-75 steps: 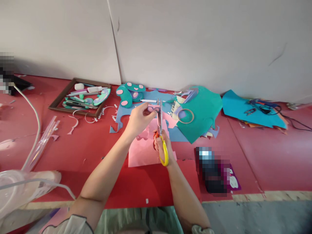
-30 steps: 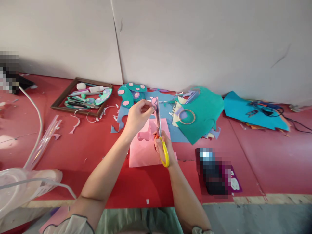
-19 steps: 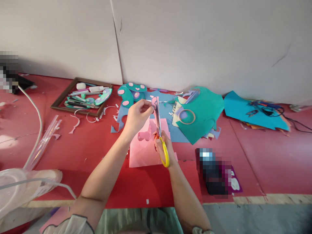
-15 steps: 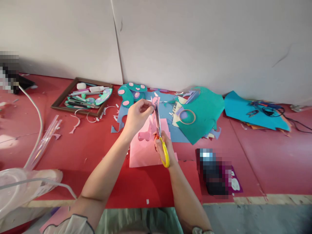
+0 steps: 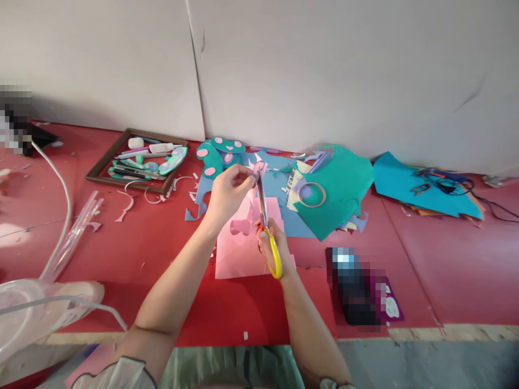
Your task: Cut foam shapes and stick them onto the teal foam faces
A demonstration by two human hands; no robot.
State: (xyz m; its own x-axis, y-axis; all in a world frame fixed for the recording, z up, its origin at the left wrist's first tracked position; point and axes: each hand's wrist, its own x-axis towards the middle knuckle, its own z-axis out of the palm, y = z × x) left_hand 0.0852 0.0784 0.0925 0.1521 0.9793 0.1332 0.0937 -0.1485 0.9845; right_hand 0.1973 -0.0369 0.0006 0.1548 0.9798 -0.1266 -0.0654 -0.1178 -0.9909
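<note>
The left hand [image 5: 231,194] had turned the pink piece [image 5: 263,166], first held sideways, so that it pointed away from the person. A narrow sliver [image 5: 258,158] had come to stand up at its far end. The scissors [image 5: 265,216] had leaned slightly leftward, their tips now short of that end rather than level with it.

In front of you, a smooth pale-grey wall [image 5: 340,70] with a thin dark seam [image 5: 195,67], a long red-topped table [image 5: 446,259] with a beige front edge [image 5: 458,331], grey floor [image 5: 425,362] below right, whitish glare [image 5: 12,235] to your left
</note>
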